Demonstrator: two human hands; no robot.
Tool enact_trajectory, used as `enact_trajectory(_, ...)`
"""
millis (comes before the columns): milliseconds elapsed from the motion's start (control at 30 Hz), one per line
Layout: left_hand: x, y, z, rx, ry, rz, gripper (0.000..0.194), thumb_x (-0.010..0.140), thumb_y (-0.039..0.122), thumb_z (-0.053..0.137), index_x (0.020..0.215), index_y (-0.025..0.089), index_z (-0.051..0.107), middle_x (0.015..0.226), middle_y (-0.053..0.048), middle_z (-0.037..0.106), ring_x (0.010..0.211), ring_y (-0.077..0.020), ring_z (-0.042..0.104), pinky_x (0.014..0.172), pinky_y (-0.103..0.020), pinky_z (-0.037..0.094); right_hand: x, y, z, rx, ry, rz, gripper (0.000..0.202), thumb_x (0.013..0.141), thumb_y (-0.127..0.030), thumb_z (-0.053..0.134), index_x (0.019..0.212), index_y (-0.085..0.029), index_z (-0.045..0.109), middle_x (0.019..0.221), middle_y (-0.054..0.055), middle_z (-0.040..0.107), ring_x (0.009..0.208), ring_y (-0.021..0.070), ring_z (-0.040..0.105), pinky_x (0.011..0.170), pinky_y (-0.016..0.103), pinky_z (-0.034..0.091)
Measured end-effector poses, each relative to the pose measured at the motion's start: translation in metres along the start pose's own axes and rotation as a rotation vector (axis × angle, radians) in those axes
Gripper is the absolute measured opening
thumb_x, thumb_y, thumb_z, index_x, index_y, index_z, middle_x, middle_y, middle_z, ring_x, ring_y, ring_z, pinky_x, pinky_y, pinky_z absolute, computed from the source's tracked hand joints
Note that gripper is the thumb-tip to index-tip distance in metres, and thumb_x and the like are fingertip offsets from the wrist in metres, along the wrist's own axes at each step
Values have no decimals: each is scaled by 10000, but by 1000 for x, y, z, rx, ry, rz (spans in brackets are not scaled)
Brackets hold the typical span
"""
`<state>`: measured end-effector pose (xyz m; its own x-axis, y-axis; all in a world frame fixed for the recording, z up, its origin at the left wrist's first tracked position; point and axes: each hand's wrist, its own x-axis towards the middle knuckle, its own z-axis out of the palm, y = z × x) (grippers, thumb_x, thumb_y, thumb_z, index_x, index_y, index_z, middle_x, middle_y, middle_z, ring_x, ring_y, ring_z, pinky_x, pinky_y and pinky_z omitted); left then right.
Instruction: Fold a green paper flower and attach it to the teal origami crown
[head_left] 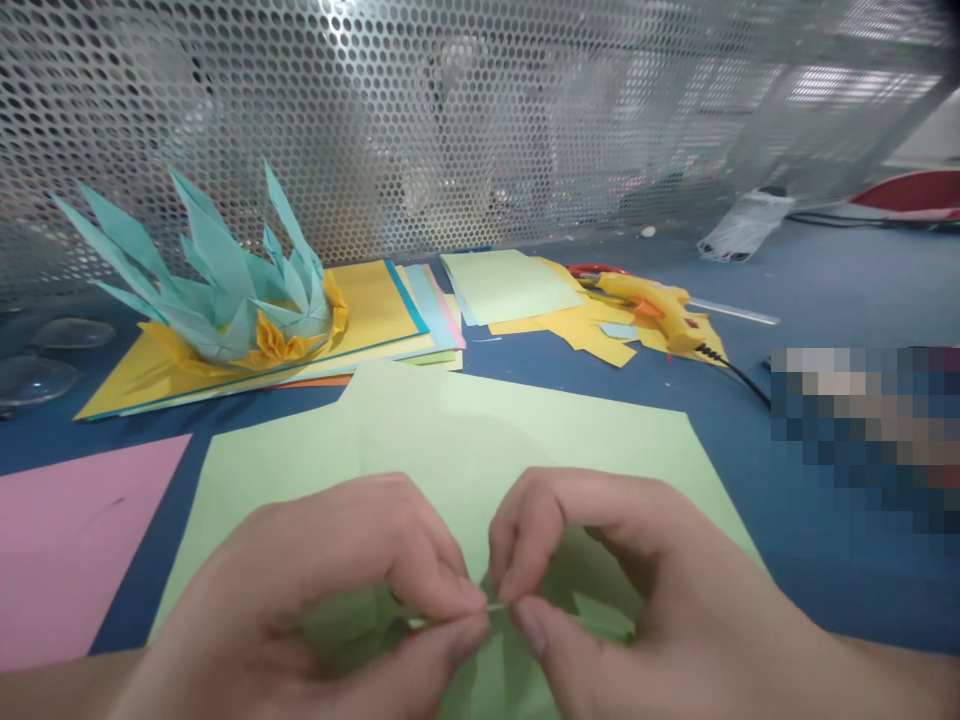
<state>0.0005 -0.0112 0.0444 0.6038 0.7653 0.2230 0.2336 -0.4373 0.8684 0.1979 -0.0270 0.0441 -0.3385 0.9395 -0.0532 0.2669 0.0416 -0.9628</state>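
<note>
My left hand (330,590) and my right hand (622,570) meet low in the middle of the view, thumbs and forefingers pinched close together. Between the fingertips shows the thin pale edge of a small piece of green paper (496,606). Most of that piece is hidden behind my fingers, so its shape cannot be made out. Under both hands lies a large light green paper sheet (450,430), spread on the blue table. A pink paper sheet (75,540) lies to the left of it.
A folded teal paper crown-like piece (225,290) with yellow parts stands on stacked coloured paper (375,310) at the back left. Behind the sheet are yellow scraps (592,335) and a yellow glue gun (652,305) with its cord. A perforated metal panel (450,120) bounds the back.
</note>
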Motion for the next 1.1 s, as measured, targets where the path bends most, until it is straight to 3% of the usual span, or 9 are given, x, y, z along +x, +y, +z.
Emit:
enact_trajectory(133, 8, 0, -12, 130, 196, 31, 193, 825, 116, 580, 711, 262, 527, 661, 97, 570, 593, -83, 576, 543, -156, 485, 13, -1, -18, 5, 8, -46, 146, 629, -76, 571, 593, -207, 519, 648, -37, 604, 630, 111, 538, 621, 234, 446)
enact_trajectory(233, 12, -2, -21, 226, 326, 9, 161, 851, 213, 590, 710, 276, 545, 678, 77, 609, 633, -120, 598, 536, -182, 498, 28, 4, -37, -5, 58, -39, 141, 640, -96, 591, 572, -203, 527, 650, -27, 594, 607, 113, 516, 560, 236, 420)
enact_trajectory(400, 12, -3, -19, 325, 228, 31, 117, 819, 400, 625, 799, 284, 631, 688, 18, 662, 766, -220, 652, 607, -278, 549, 42, 17, -57, 28, 203, -45, 164, 748, -180, 597, 604, -204, 523, 645, -33, 541, 538, 92, 467, 458, 206, 377)
enact_trajectory(533, 12, 0, -14, 360, 180, 85, 157, 812, 437, 619, 819, 283, 646, 689, 0, 665, 779, -228, 655, 617, -283, 554, 37, 14, -47, -25, 234, -196, 86, 764, -261, 662, 834, -224, 626, 828, -2, 630, 759, 140, 584, 633, 246, 481)
enact_trajectory(600, 13, 1, -14, 371, 163, 105, 137, 814, 413, 618, 816, 278, 642, 693, -6, 663, 768, -224, 654, 608, -276, 551, 29, 9, -38, -114, 172, -318, 132, 753, -235, 706, 870, -223, 646, 861, 8, 672, 790, 146, 616, 693, 260, 501)
enact_trajectory(733, 11, 0, -18, 396, 92, 163, 37, 822, 239, 590, 810, 269, 609, 713, 2, 649, 719, -181, 640, 587, -234, 532, 16, 0, -23, -357, 54, -552, 123, 781, -93, 664, 738, -207, 644, 675, -5, 687, 623, 115, 632, 569, 214, 503)
enact_trajectory(800, 8, 0, -16, 412, 24, 232, 156, 793, 119, 575, 831, 270, 574, 724, 20, 634, 686, -149, 622, 598, -214, 523, 12, -3, -20, -425, 20, -628, 111, 771, -111, 693, 791, -211, 650, 694, 4, 705, 647, 125, 649, 569, 214, 520)
enact_trajectory(1000, 0, -6, 1, 472, 11, 367, 285, 754, 2, 511, 843, 272, 527, 717, 28, 632, 616, -148, 584, 656, -266, 528, 8, 2, -10, -534, -2, -703, 71, 795, -121, 655, 751, -175, 646, 698, 32, 705, 636, 131, 631, 605, 268, 512)
enact_trajectory(1100, 4, -7, -2, 521, -18, 375, 309, 747, 5, 489, 879, 279, 542, 771, 18, 660, 682, -163, 616, 691, -273, 525, 9, 6, -8, -601, 21, -713, 137, 778, -84, 603, 685, -184, 610, 663, 31, 685, 596, 138, 603, 564, 294, 476)
